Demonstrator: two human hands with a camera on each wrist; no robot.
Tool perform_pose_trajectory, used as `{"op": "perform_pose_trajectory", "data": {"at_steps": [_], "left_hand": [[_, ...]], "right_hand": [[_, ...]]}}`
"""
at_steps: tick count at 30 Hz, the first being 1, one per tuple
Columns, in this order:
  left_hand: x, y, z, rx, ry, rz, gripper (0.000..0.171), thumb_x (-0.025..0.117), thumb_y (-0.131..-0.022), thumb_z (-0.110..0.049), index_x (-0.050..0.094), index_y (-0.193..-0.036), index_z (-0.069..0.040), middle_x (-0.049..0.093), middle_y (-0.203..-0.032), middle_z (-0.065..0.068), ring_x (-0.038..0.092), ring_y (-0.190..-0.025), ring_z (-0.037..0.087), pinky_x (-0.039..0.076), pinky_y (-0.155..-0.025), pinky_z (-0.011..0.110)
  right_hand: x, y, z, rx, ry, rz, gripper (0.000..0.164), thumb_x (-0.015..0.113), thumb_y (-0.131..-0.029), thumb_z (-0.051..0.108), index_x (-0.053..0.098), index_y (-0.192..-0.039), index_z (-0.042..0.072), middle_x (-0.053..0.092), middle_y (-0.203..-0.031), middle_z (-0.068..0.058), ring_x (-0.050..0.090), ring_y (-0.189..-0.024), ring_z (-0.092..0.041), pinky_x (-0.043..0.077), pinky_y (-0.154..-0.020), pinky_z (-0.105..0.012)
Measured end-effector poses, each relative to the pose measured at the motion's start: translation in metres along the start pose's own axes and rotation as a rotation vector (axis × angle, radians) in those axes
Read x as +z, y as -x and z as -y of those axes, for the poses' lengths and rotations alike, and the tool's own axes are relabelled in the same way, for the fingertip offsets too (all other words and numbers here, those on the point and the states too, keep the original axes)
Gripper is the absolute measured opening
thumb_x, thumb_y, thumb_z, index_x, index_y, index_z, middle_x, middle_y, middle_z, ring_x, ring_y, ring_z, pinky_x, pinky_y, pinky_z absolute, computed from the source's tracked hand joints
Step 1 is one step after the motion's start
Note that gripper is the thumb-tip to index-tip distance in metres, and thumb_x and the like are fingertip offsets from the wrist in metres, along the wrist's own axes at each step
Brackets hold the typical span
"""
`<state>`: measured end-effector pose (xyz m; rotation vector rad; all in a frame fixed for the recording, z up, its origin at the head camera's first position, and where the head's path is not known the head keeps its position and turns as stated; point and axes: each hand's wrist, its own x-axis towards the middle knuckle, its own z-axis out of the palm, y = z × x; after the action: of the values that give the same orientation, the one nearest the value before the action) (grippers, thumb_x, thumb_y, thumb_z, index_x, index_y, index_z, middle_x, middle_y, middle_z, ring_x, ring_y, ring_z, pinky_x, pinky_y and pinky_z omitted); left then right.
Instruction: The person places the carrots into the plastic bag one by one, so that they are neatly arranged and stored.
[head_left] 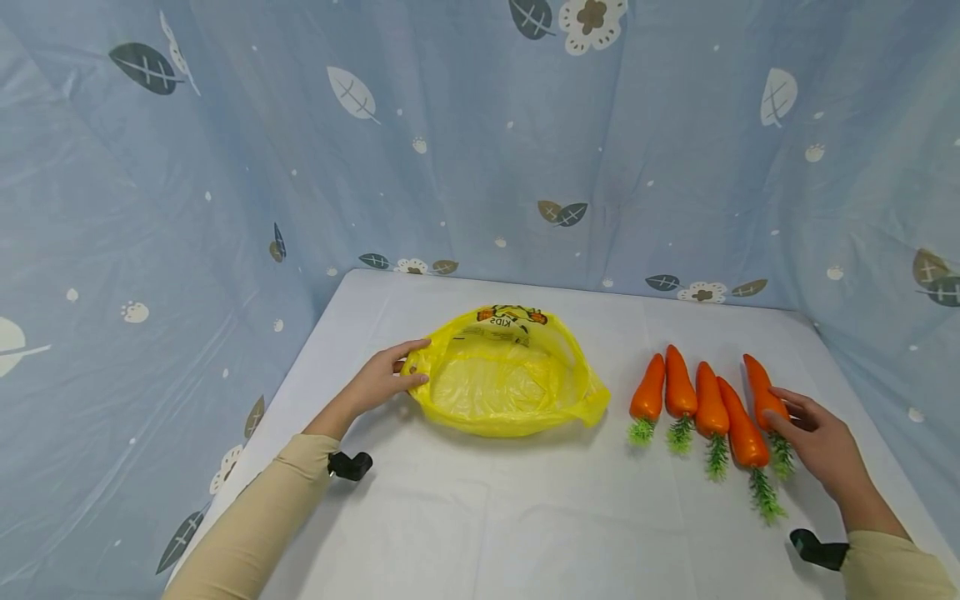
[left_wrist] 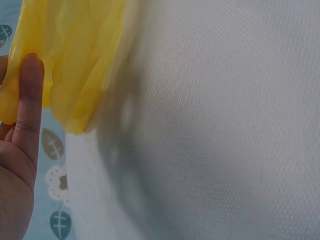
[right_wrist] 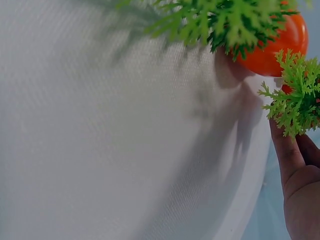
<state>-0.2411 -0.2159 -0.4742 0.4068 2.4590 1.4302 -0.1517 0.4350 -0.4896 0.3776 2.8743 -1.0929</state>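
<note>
A yellow plastic bag (head_left: pixel 495 383) lies with its mouth spread wide, dark print and the letters KIDS on its far inner side. My left hand (head_left: pixel 384 377) pinches the bag's left edge, the thumb on the near side. In the left wrist view, the thin yellow film (left_wrist: pixel 82 60) hangs in folds beside my fingers (left_wrist: pixel 30 95). My right hand (head_left: pixel 821 442) grips the rightmost orange carrot (head_left: pixel 763 392) by its thick end, thumb and fingers on opposite sides. Its green leafy top (right_wrist: pixel 300 95) partly covers my fingers in the right wrist view.
Several more carrots (head_left: pixel 680 392) lie in a loose row left of my right hand, tips away from me, green tops nearer. A white cloth (head_left: pixel 555 508) covers the table. Blue patterned curtain (head_left: pixel 465 150) hangs behind and along both sides.
</note>
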Motion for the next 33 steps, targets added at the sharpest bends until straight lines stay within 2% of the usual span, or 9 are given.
{"op": "perform_pose_trajectory", "data": {"at_steps": [6,7,9,12,14,17,19,23,33], "left_hand": [[0.001,-0.001,0.001,-0.003,0.008,0.006,0.071,0.074,-0.095,-0.020,0.040,-0.158,-0.014,0.037,-0.160,0.017,0.058,-0.126,0.037,0.059,-0.083,0.030],[0.001,-0.001,0.001,-0.008,0.014,0.005,0.071,0.074,-0.095,-0.020,0.040,-0.158,-0.015,0.037,-0.160,0.016,0.058,-0.126,0.037,0.059,-0.083,0.030],[0.001,-0.001,0.002,-0.016,0.023,0.004,0.072,0.075,-0.095,-0.020,0.040,-0.158,-0.017,0.036,-0.161,0.015,0.058,-0.127,0.036,0.059,-0.083,0.030],[0.002,-0.002,0.002,-0.023,0.036,0.006,0.072,0.075,-0.095,-0.020,0.040,-0.158,-0.018,0.035,-0.161,0.013,0.058,-0.126,0.036,0.059,-0.084,0.031],[0.002,-0.002,0.002,-0.022,0.037,0.009,0.073,0.075,-0.095,-0.020,0.039,-0.158,-0.019,0.034,-0.162,0.013,0.059,-0.126,0.036,0.059,-0.084,0.031],[0.002,-0.002,0.002,-0.018,0.035,0.014,0.073,0.075,-0.095,-0.021,0.038,-0.159,-0.019,0.033,-0.162,0.014,0.059,-0.125,0.036,0.059,-0.083,0.032],[0.002,-0.002,0.002,-0.018,0.034,0.014,0.073,0.074,-0.095,-0.021,0.038,-0.159,-0.019,0.034,-0.162,0.014,0.060,-0.124,0.036,0.059,-0.083,0.032],[0.002,-0.001,0.001,-0.018,0.036,0.014,0.073,0.075,-0.095,-0.022,0.038,-0.159,-0.019,0.036,-0.160,0.014,0.061,-0.122,0.035,0.059,-0.081,0.031],[0.003,-0.002,0.003,-0.010,0.048,0.016,0.074,0.075,-0.095,-0.021,0.037,-0.159,-0.017,0.037,-0.159,0.016,0.063,-0.119,0.034,0.060,-0.081,0.035]], "right_hand": [[-0.001,0.001,0.004,0.002,-0.027,0.019,0.078,0.050,-0.104,0.052,0.030,-0.157,-0.001,0.035,-0.149,-0.040,0.039,-0.129,-0.059,0.045,-0.092,-0.069],[-0.001,0.001,0.004,0.000,-0.029,0.021,0.078,0.050,-0.104,0.052,0.030,-0.157,-0.001,0.036,-0.149,-0.040,0.039,-0.129,-0.058,0.049,-0.091,-0.065],[-0.001,0.001,0.005,-0.011,-0.028,0.020,0.077,0.051,-0.104,0.052,0.031,-0.157,0.000,0.037,-0.149,-0.040,0.040,-0.128,-0.058,0.059,-0.086,-0.048],[-0.001,0.001,0.006,-0.023,-0.025,0.017,0.076,0.052,-0.103,0.052,0.032,-0.157,0.000,0.039,-0.148,-0.039,0.041,-0.127,-0.057,0.058,-0.068,-0.025],[0.000,0.001,0.007,-0.023,-0.024,0.017,0.076,0.052,-0.103,0.052,0.032,-0.157,0.000,0.039,-0.148,-0.039,0.041,-0.127,-0.057,0.058,-0.067,-0.025],[0.000,0.001,0.008,-0.021,-0.021,0.019,0.077,0.052,-0.103,0.052,0.032,-0.157,0.000,0.039,-0.147,-0.040,0.042,-0.127,-0.057,0.061,-0.071,-0.037],[0.000,0.002,0.009,-0.024,-0.023,0.021,0.077,0.052,-0.103,0.051,0.032,-0.156,0.000,0.039,-0.147,-0.040,0.042,-0.127,-0.057,0.060,-0.070,-0.034],[0.001,0.003,0.011,-0.037,-0.030,0.028,0.076,0.052,-0.103,0.051,0.033,-0.156,-0.001,0.039,-0.146,-0.040,0.042,-0.126,-0.057,0.047,-0.060,-0.012],[0.002,0.005,0.018,-0.057,-0.054,0.037,0.075,0.053,-0.104,0.049,0.034,-0.155,-0.001,0.040,-0.146,-0.040,0.042,-0.125,-0.056,0.044,-0.061,-0.008]]}}
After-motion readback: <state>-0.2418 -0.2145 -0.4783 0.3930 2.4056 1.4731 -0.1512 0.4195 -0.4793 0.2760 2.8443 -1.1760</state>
